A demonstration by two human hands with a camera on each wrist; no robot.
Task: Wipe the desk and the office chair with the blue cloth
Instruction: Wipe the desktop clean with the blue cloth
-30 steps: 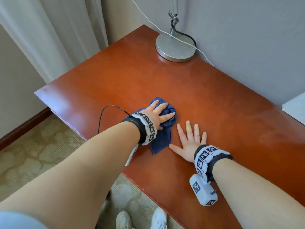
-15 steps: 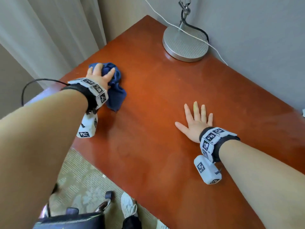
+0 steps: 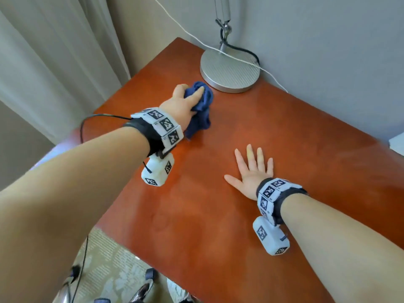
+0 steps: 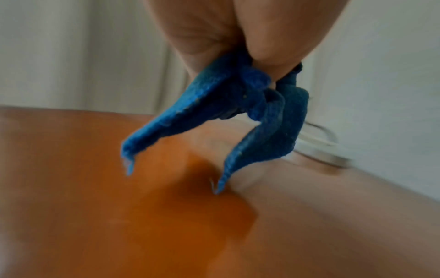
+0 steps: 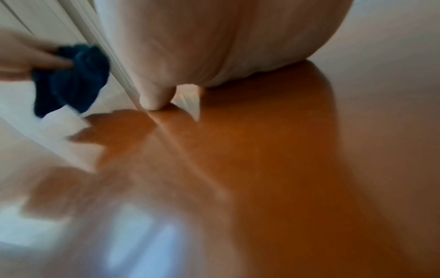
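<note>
The blue cloth (image 3: pixel 201 110) is bunched in my left hand (image 3: pixel 183 99), whose fingers and thumb grip it at the far side of the red-brown desk (image 3: pixel 218 226), just left of the lamp base. In the left wrist view the cloth (image 4: pixel 238 105) hangs from the fingers (image 4: pixel 269 41), and its two corners reach down to the desk top (image 4: pixel 119 225). My right hand (image 3: pixel 253 169) lies flat on the desk, fingers spread, holding nothing. The right wrist view shows its palm (image 5: pixel 214 37) pressed on the wood and the cloth (image 5: pixel 71 82) far off at the left.
A round silver lamp base (image 3: pixel 229 71) stands at the desk's far corner with a black cord and a white cable (image 3: pixel 273 77) across it. Curtains (image 3: pixel 54 51) hang to the left. Below the desk's front edge are chrome chair legs and a caster (image 3: pixel 150 274) on patterned carpet.
My left hand carried the cloth from the desk's near middle out to the left edge, then away from me to the lamp base. The right hand stayed flat in place.
</note>
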